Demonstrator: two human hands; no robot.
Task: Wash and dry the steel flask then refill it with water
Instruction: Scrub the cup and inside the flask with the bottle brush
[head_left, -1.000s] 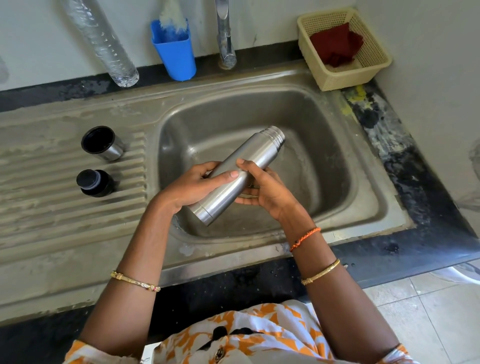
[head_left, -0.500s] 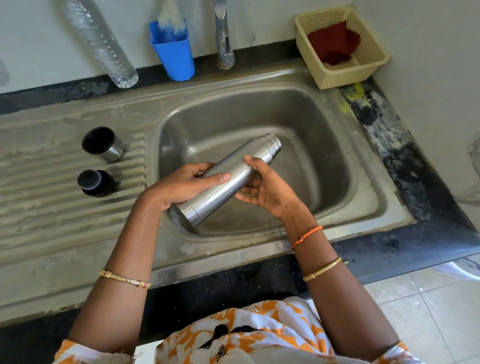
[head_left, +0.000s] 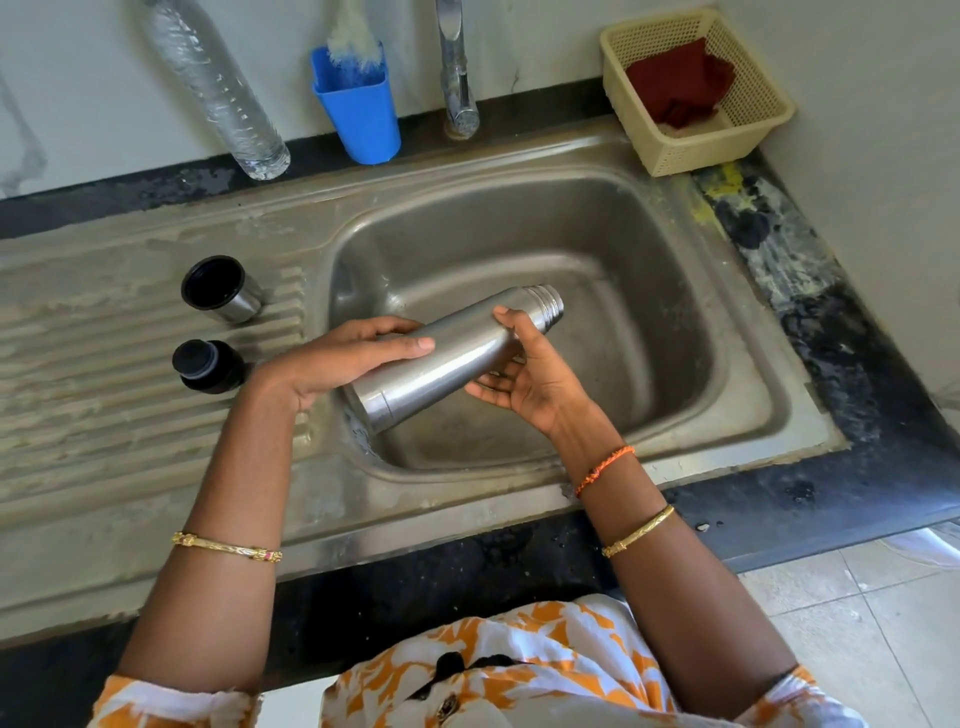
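steel sink (head_left: 753, 332) w/ ribbed drainboard (head_left: 104, 395), black counter (head_left: 810, 499), tiled floor (head_left: 857, 623)

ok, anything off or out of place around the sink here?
Mostly normal. The clear plastic bottle leans tilted against the wall rather than standing upright. The counter right of the sink has yellow and pale stains. The flask is uncapped, held over the basin by the left hand and right hand.

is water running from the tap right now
No, the tap shows no stream below its spout, and the steel flask is held over the sink well in front of it.
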